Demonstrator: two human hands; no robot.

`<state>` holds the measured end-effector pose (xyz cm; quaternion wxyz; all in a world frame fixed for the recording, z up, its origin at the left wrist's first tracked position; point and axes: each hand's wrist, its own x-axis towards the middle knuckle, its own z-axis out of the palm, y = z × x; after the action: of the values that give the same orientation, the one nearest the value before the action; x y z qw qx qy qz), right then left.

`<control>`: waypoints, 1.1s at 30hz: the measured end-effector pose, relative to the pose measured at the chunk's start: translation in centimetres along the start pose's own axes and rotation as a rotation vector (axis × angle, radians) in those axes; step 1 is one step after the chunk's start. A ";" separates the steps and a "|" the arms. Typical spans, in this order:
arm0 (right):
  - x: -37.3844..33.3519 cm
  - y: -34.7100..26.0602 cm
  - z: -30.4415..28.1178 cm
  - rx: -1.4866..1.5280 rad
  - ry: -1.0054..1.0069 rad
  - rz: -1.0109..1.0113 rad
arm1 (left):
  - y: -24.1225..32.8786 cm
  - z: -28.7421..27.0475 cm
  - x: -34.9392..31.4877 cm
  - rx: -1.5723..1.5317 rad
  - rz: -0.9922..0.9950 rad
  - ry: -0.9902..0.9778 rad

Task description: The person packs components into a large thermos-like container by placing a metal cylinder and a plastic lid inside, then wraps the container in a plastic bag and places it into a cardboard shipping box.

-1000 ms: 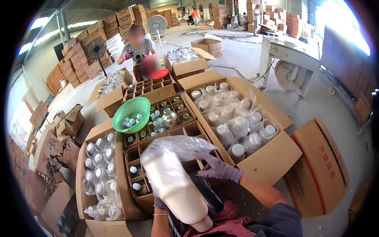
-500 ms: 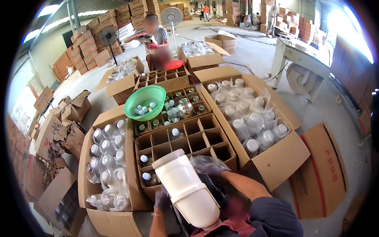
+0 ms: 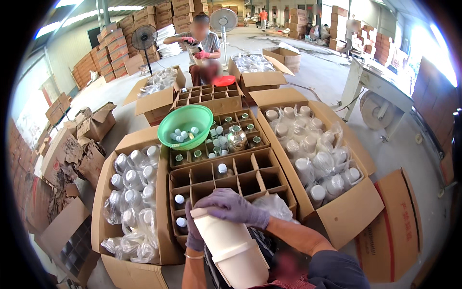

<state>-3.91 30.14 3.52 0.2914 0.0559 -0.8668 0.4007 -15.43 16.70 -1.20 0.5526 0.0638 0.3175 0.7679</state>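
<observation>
In front of me stands a large white plastic cylindrical container (image 3: 231,248), tilted, with a raised band round it and a broader top end. My gloved right hand (image 3: 233,208) wraps over that top end. The gloved left hand (image 3: 194,232) grips the upper left side; part of its fingers is hidden. A crumpled clear plastic bag (image 3: 275,207) lies just right of the container. Beyond my hands is a partitioned cardboard box (image 3: 288,188), with a few white-capped bottles (image 3: 222,169) in its cells.
Open cartons of bagged white-topped items stand left (image 3: 98,219) and right (image 3: 332,226). Ahead, a green basin (image 3: 204,118) of caps rests over a box of glass bottles (image 3: 237,139). A co-worker (image 3: 209,43) sits beyond, near two fans (image 3: 224,21). A wheeled machine (image 3: 380,96) stands right.
My right hand has moved from the plastic bag onto the container's top end. My left hand has risen along its left side. The bag now lies loose, and the view has shifted slightly.
</observation>
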 end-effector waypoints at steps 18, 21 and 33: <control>-1.8 6.2 0.4 0.494 -0.020 0.226 | 1.9 -3.1 -3.1 0.754 0.520 0.260; -1.9 9.0 -1.8 0.570 -0.208 0.309 | 2.2 -1.2 -3.8 0.932 0.613 0.066; 0.4 15.4 4.3 0.356 0.571 0.639 | 4.1 1.5 6.0 0.448 0.426 0.149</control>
<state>-11.36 37.45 -8.65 0.3662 -0.2773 -0.6434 0.6124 -20.33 21.95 0.74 0.3268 0.1927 0.4979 0.7798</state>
